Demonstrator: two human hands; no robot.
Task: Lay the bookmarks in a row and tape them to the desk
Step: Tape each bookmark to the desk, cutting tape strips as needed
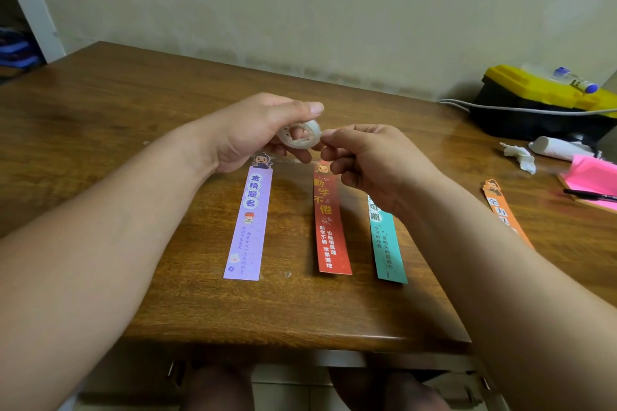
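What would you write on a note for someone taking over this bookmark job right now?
The left hand holds the tape roll above the desk.
The right hand pinches at the roll's edge, apparently feeling for the tape end.
The purple bookmark, red bookmark and teal bookmark lie side by side. The orange bookmark lies farther right, slanted, partly behind the right forearm.
Done: four bookmarks laid out.
Left: pull tape and stick each down, and perhaps straighten the orange one. I cannot tell whether any tape is on yet.
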